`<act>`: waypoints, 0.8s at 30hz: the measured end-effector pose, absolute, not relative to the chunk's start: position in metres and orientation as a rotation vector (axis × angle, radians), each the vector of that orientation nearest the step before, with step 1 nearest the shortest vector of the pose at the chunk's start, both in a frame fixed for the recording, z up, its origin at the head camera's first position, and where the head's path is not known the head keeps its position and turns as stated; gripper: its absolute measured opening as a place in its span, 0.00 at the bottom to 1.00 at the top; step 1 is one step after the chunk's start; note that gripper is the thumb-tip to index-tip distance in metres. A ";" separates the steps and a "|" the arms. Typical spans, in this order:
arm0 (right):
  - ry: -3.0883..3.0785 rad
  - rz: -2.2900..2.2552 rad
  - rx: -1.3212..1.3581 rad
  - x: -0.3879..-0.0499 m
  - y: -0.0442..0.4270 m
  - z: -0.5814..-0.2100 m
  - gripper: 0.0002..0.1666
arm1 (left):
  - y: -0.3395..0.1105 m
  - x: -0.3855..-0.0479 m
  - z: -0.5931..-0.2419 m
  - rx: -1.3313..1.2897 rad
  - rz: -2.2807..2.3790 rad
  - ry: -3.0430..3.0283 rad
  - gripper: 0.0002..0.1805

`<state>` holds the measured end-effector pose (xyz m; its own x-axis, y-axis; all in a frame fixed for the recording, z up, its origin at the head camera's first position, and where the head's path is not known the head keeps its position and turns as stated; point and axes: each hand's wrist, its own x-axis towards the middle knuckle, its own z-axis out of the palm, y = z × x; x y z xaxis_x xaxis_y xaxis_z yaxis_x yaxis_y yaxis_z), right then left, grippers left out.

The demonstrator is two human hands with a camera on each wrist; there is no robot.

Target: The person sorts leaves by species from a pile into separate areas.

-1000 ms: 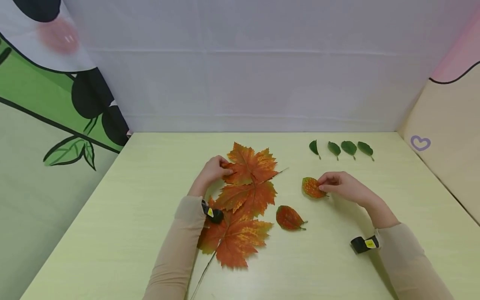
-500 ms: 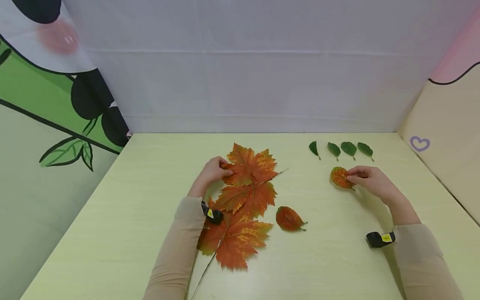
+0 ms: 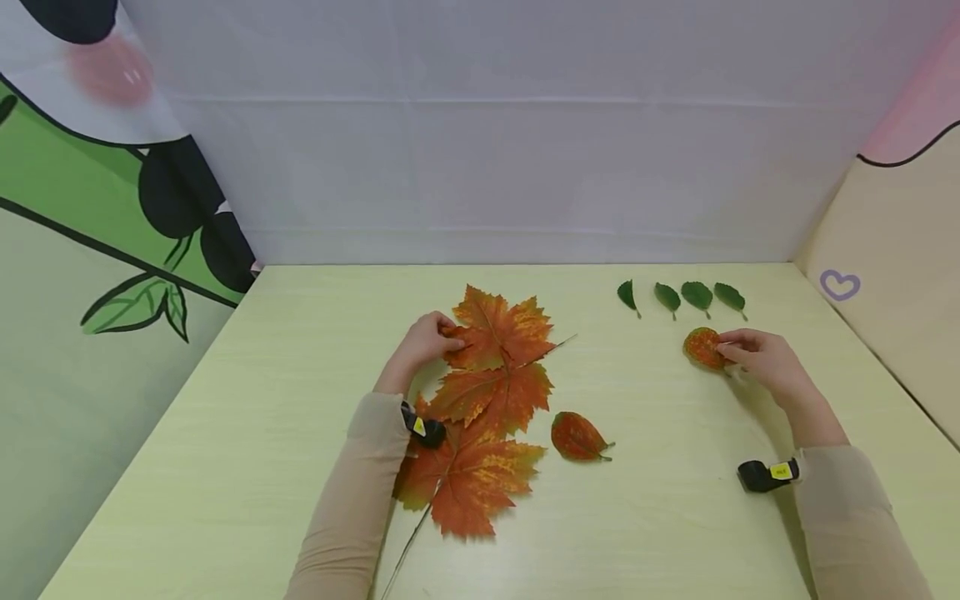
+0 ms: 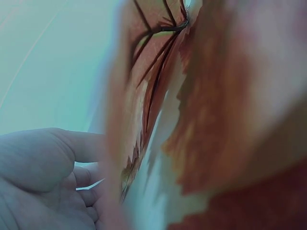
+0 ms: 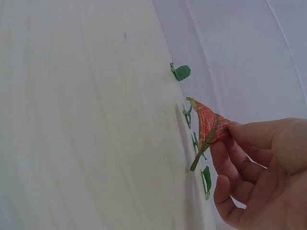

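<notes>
In the head view, my left hand (image 3: 422, 346) pinches the left edge of the upper orange maple leaf (image 3: 504, 332). A second maple leaf (image 3: 480, 475) lies nearer, partly covered by the left wrist strap. Blurred orange leaf hides the left fingertips in the left wrist view. My right hand (image 3: 767, 362) pinches a small oval orange-red leaf (image 3: 702, 348) by its right side, between thumb and fingers. The right wrist view shows this small leaf (image 5: 207, 122) folded a little, its stem pointing down. It is just in front of the row of green leaves.
Several small green leaves (image 3: 697, 295) stand in a row at the table's back right. Another oval red leaf (image 3: 577, 437) lies right of the maple leaves. A pale cloth wall (image 3: 525, 183) rises behind the yellowish table (image 3: 225, 467), with printed cloths at both sides.
My right hand has carried the small orange-red leaf to the right and slightly back, below the green leaves. The left hand and the maple leaves have stayed in place.
</notes>
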<state>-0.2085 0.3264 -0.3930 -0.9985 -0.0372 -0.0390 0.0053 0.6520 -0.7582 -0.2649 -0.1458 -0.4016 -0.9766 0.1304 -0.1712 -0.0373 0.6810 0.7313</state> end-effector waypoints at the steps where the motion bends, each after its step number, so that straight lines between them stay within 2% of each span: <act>1: 2.815 -1.301 -0.014 -0.209 0.327 -0.394 0.24 | -0.146 -0.265 -0.402 0.080 1.176 2.684 0.19; 16: 2.886 -1.164 0.176 -0.208 0.322 -0.392 0.29 | -0.147 -0.264 -0.404 0.087 1.184 2.685 0.18; 24: 3.069 -0.862 0.090 -0.200 0.316 -0.378 0.27 | -0.146 -0.266 -0.405 0.097 1.174 2.687 0.19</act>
<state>-0.1997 0.3156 -0.3777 -0.9973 0.0672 0.0298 0.0419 0.8525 -0.5211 -0.2660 -0.1457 -0.4046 -0.9763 0.1422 -0.1629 -0.0229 0.6809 0.7320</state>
